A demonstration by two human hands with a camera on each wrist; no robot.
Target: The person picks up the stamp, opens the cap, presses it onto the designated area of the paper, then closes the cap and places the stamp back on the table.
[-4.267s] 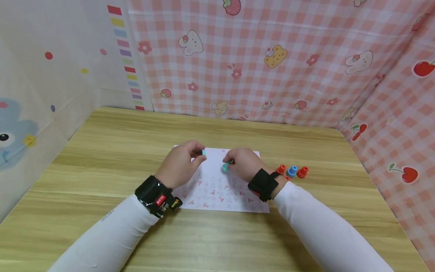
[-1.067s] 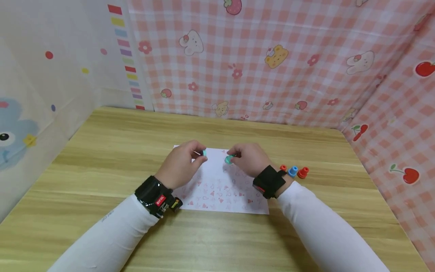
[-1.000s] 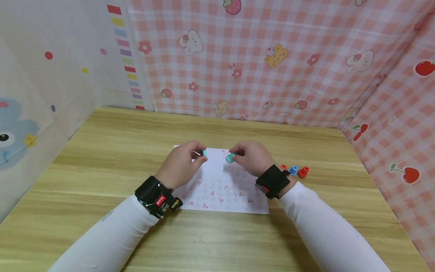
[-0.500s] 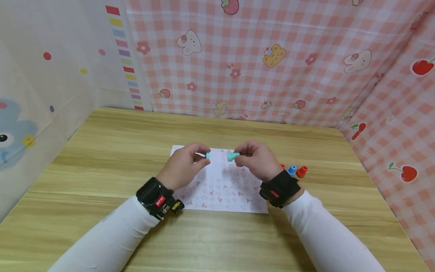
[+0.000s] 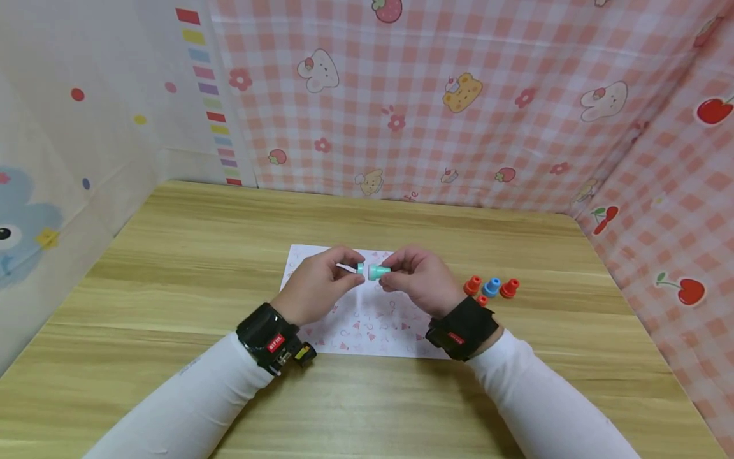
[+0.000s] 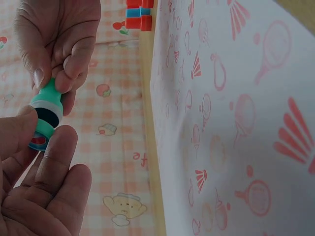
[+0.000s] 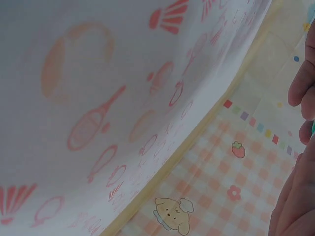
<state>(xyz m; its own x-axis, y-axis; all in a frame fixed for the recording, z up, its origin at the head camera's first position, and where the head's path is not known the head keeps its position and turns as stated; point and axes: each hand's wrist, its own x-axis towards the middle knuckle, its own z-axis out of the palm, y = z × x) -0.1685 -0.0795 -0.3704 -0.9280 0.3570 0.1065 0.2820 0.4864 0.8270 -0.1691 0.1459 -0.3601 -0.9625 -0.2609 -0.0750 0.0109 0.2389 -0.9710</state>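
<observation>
My right hand (image 5: pixel 424 280) pinches a green toy stamp (image 5: pixel 377 272), turned sideways above the sheet of paper (image 5: pixel 367 325). Its wide end points at a green cap (image 5: pixel 360 268) that my left hand (image 5: pixel 315 287) holds between thumb and fingers. In the head view a narrow gap separates stamp and cap. The left wrist view shows the stamp (image 6: pixel 48 98) with a white band and dark end, close to the cap (image 6: pixel 43 130), which has a red and blue picture on its face. Red prints of rackets and shuttlecocks cover much of the paper.
To the right of the paper stand several small stamps: a blue one (image 5: pixel 491 287) between red ones (image 5: pixel 510 288). The wooden table (image 5: pixel 367 408) is bounded by a checked pink cloth (image 5: pixel 401 95) behind and patterned sheets at the sides.
The right hand has risen from the paper, tilted the green stamp from upright to sideways, and brought it left to the cap. The left hand has shifted slightly right with the cap.
</observation>
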